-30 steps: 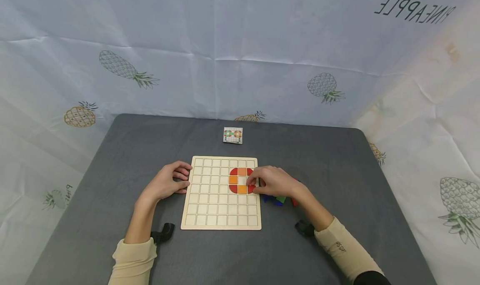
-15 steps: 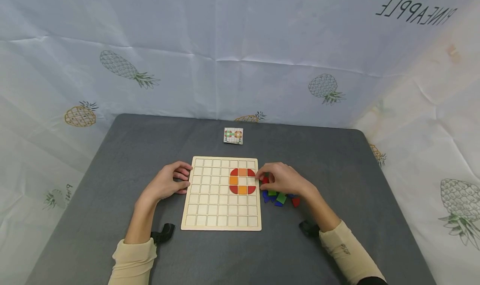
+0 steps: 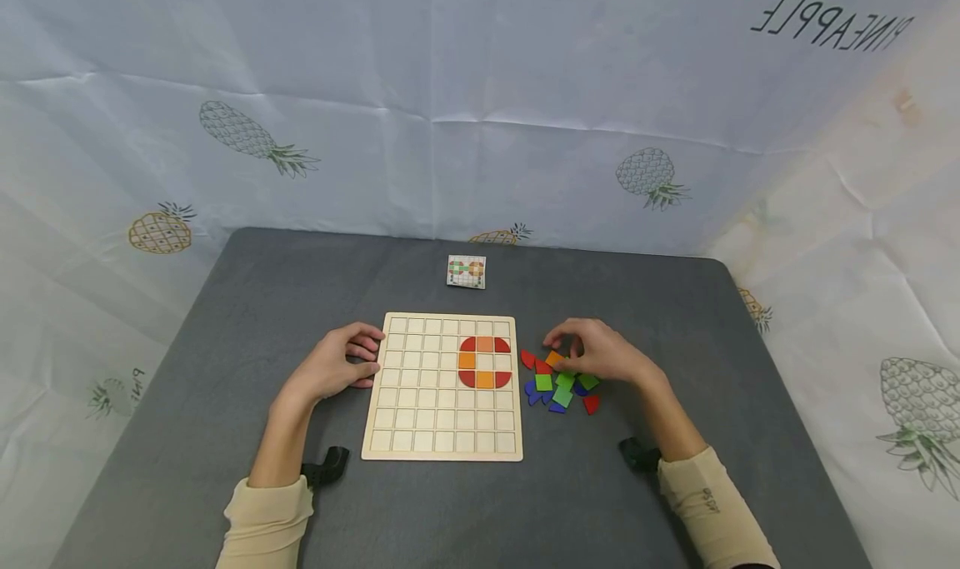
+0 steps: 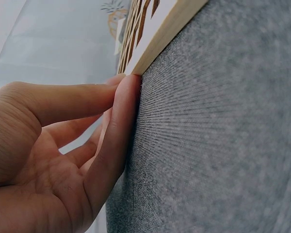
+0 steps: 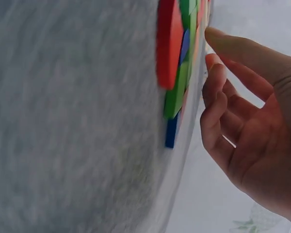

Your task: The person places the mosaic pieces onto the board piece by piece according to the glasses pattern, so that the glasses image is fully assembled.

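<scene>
A square wooden grid board lies on the dark grey table. Set in its upper right are red quarter-round tiles and orange square tiles, in a rounded ring around bare cells. My left hand touches the board's left edge with thumb and fingertips, seen closely in the left wrist view. Over a loose pile to the board's right hovers my right hand, thumb and index finger apart, with nothing visible between them. The thumb is by an orange tile. Green tiles and blue tiles lie below.
A small printed card with a coloured pattern lies beyond the board. Loose red tiles sit at the pile's near right. A pale cloth with pineapple prints hangs behind the table.
My right hand has left the board's right side, moving rightward to above the loose tiles, which now show more fully. The left hand and the board stay where they were.
</scene>
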`<state>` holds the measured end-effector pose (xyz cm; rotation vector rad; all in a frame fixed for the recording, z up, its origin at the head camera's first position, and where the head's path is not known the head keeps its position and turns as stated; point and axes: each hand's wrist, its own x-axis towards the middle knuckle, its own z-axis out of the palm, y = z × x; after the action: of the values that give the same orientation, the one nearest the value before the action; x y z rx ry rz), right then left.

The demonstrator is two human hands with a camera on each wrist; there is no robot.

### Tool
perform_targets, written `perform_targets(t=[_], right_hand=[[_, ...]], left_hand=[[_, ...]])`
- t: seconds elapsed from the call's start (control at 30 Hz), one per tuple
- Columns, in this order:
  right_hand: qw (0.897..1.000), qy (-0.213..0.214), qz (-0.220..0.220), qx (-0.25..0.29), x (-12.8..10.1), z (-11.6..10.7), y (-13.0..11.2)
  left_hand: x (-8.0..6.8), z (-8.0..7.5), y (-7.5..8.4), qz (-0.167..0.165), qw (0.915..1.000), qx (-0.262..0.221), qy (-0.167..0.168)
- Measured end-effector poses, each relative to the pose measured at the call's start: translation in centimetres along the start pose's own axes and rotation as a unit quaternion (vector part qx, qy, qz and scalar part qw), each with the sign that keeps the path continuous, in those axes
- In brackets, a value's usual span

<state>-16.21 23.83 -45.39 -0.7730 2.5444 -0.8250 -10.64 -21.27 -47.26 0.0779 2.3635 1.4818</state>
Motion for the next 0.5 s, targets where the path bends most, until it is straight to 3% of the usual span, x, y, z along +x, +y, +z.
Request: perform_targets(t=[0.2,0.5], right_hand=[[1.0,-0.024,0.014,-0.004,0.2,-0.3,0.7],[1.0,-0.021,-0.003,-0.009,1.0,-0.7,1.5]], left_hand=[[0.0,0.0,0.0,-0.001,1.0,0.001,0.0],[0.0,0.0,0.0,-0.005,1.0,0.004,0.001]])
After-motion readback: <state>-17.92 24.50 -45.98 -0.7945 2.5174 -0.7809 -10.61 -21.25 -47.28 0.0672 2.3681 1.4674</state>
